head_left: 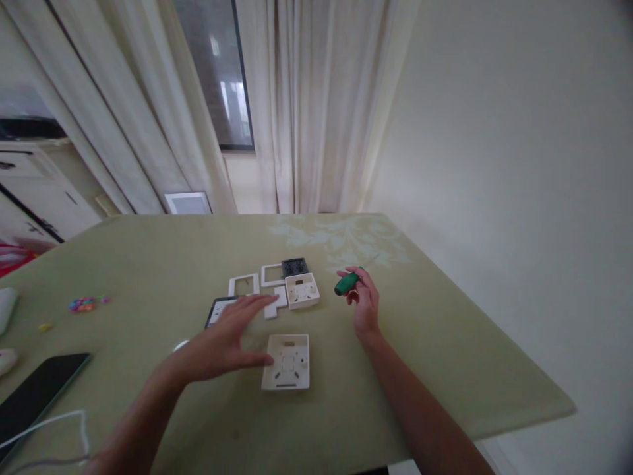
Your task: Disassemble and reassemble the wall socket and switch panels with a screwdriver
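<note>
My right hand (366,303) grips a screwdriver (347,284) by its green handle, its thin shaft pointing up and away to the right. With thumb and fingers spread, my left hand (225,343) hovers at the left of a white square wall-socket back box (287,361); the thumb tip overlaps its left edge, and I cannot tell if it touches. Farther back sits a second white back box (302,290). Around it lie a dark socket insert (295,266), white frames (244,284) and small white plates (281,297). A dark-edged socket plate (217,310) is partly behind my left hand.
A black tablet-like slab (39,389) and a white cable (54,417) lie at the left front. Small colourful beads (83,304) and a yellow bit (45,326) are on the green tablecloth (163,257). A wall (519,198) borders the right side, curtains (326,105) the back.
</note>
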Motion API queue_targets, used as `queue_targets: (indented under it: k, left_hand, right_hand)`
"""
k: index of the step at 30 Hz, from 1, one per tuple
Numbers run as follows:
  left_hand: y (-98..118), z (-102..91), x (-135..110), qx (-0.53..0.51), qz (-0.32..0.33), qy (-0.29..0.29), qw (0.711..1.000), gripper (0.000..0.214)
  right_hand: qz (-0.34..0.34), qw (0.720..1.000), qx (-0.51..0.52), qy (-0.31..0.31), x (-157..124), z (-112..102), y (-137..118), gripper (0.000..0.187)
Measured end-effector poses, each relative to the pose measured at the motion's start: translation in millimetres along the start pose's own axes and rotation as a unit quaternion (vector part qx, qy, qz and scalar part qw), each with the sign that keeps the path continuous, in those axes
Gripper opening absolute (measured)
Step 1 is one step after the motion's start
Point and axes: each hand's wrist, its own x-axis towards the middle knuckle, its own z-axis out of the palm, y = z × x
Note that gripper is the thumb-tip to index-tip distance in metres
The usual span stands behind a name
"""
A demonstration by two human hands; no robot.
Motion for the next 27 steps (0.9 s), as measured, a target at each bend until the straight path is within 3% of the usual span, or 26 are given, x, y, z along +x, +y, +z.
queue_targets:
  k: [2, 4, 7, 11, 14, 18, 20, 23, 27]
  left_hand:
    - [-31, -10.8, -3, 0.035, -0.036, 0.084, 0.995, 0.091]
    - [-62, -14.3, -8, 0.061, -0.079, 0.111, 0.989, 0.095]
    - [-90, -9.9, -15, 0.081, -0.121, 0.094, 0.985, 0.094]
    - [-96, -6.5, -20, 0.07, -0.129, 0.059, 0.987, 0.079]
    - [-88, -9.5, -19, 0.056, -0.125, 0.059, 0.989, 0.075]
    - [-55, -2.4, -14, -0.007, -0.055, 0.13, 0.99, 0.067]
    - [-32, 10.2, -10, -0.055, 0.001, 0.161, 0.985, 0.068]
    - [0, 35.6, -7, -0.071, 0.056, 0.151, 0.984, 0.075]
    - [23, 60.3, -6, -0.062, 0.115, 0.147, 0.98, 0.078]
  right_hand:
    - [-0.003, 1.0, 0.001, -0.004, -2, 0, -2, 0.035]
    - [-0.005, 1.0, 0.002, -0.007, -5, 1, -5, 0.035]
    - [-0.008, 1.0, 0.003, -0.014, -7, 3, -6, 0.035]
    - [-0.024, 0.999, -0.001, -0.028, -10, 5, -7, 0.035]
    - [-0.034, 0.999, -0.009, -0.041, -12, 7, -9, 0.033]
    - [-0.047, 0.996, -0.022, -0.072, -18, 10, -16, 0.029]
    - [-0.043, 0.994, -0.019, -0.102, -24, 13, -20, 0.035]
    - [-0.041, 0.987, -0.005, -0.157, -40, 17, -27, 0.035]
    - [-0.033, 0.965, -0.021, -0.258, -62, 24, -34, 0.04]
